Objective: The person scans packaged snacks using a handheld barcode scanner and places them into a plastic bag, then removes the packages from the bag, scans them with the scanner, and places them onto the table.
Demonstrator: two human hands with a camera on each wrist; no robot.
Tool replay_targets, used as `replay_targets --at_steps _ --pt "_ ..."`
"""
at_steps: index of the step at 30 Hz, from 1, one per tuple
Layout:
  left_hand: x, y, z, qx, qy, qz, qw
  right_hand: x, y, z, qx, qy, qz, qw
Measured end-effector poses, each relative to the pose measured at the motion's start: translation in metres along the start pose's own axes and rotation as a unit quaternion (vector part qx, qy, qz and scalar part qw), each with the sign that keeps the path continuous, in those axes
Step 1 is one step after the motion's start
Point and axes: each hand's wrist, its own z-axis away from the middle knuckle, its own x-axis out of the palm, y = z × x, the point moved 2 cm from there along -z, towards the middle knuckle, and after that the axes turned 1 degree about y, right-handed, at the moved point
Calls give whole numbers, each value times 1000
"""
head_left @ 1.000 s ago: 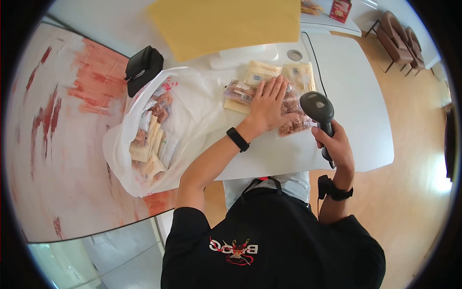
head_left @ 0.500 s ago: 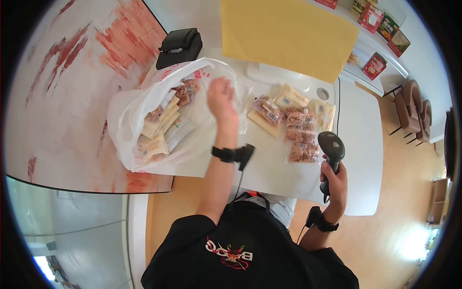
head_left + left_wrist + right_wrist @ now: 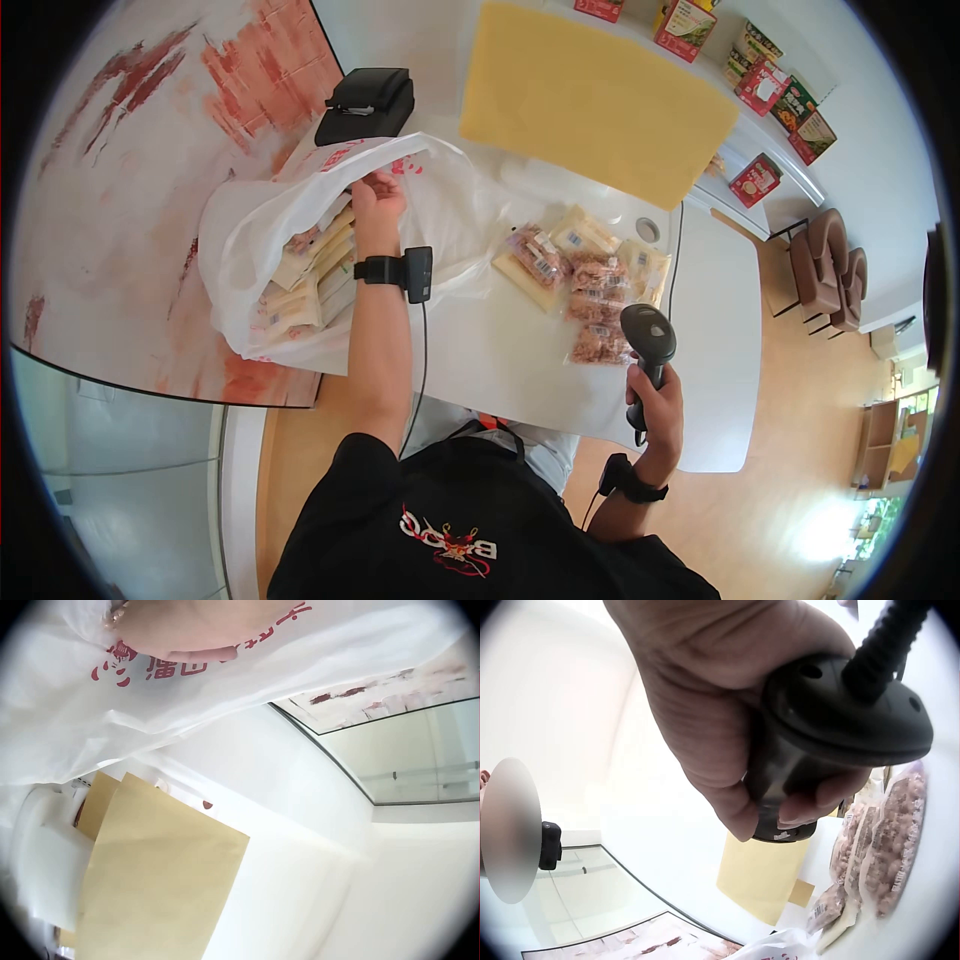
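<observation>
My left hand (image 3: pixel 378 208) reaches into the mouth of a white plastic bag (image 3: pixel 235 290). Its fingertips are down at the packets in the bag (image 3: pixel 335 250), pale yellow and reddish-brown ones. In the left wrist view the hand (image 3: pixel 202 626) lies against red print on the bag, with a bit of shiny packet (image 3: pixel 114 616) at its fingertips; I cannot tell whether the fingers grip it. My right hand (image 3: pixel 660 405) holds a black barcode scanner (image 3: pixel 650 335) by its handle, upright over the table. Beside the scanner lie clear packets of reddish-brown pieces (image 3: pixel 598 345) and pale yellow packets (image 3: pixel 645 270).
A black box-like device (image 3: pixel 365 105) stands behind the bag. A large yellow sheet (image 3: pixel 595 95) rises at the back of the white table (image 3: pixel 500 370). A roll of tape (image 3: pixel 647 230) lies near a dark cable. Boxed goods (image 3: pixel 757 180) fill the shelf at the back right.
My left hand has left the packets on the table and moved left into the bag. My right hand still holds the scanner. The head view has shifted, showing more of the shelf.
</observation>
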Motion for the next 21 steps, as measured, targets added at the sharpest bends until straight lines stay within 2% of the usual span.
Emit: replay_targets --at_steps 2,6,8,9,11,14,18,21 --pt "-2 1 -5 22 -28 -74 997 -1 0 1 5 1 1 1000" --pt "-9 4 -9 31 -13 -100 994 -2 -3 2 9 -12 13 1000" --pt "-14 8 -11 45 -57 -113 991 -3 -1 2 15 -12 23 1000" --pt "-9 5 -1 44 -56 -112 991 -2 -1 2 17 -13 27 999" --pt "8 2 31 73 3 -44 996 -2 -2 3 18 -14 35 999" --pt "2 11 10 65 -9 -65 996 0 -4 3 12 1 17 1000" --pt "2 9 9 58 -25 -71 995 1 -5 3 8 6 22 1000" --pt "-3 3 9 83 3 -86 993 -1 -5 4 10 -6 33 999"
